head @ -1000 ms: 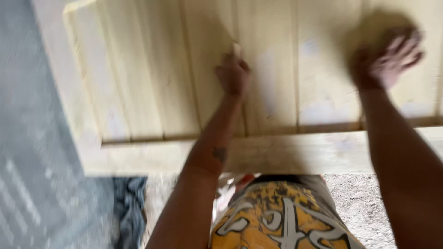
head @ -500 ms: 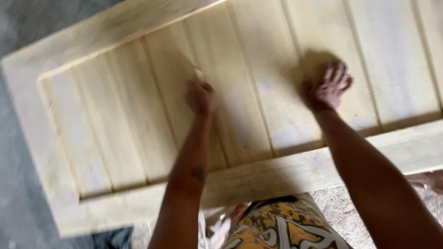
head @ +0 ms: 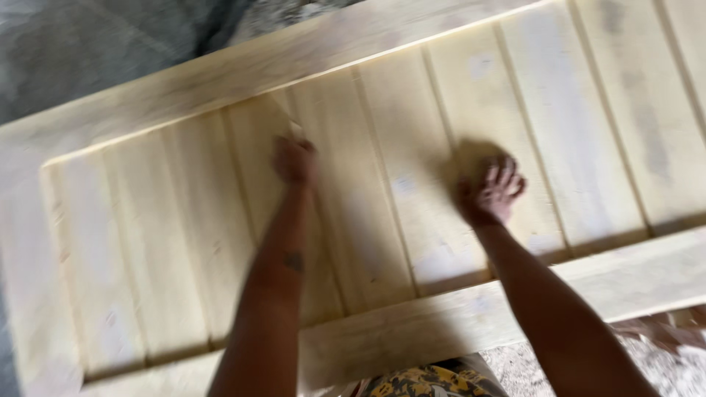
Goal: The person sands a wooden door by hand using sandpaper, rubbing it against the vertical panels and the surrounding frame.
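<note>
A large pale wooden panel (head: 573,117) of several vertical boards set in a thicker frame lies flat below me. My left hand (head: 295,160) is closed around a small pale object (head: 296,131), pressed onto a board near the panel's middle. What that object is cannot be made out through the blur. My right hand (head: 491,191) rests on a board further right, fingers spread and curled, flat against the wood with nothing in it. Both forearms reach over the near frame rail (head: 412,331).
Grey floor (head: 95,51) shows beyond the panel's far edge at the upper left. Gritty ground (head: 676,367) and a bit of patterned yellow clothing (head: 434,382) appear below the near rail. Pale filler patches mark several boards.
The view has swung so more of the panel and its far rail show. Both hands have stayed on the boards, now lower and further left in the frame.
</note>
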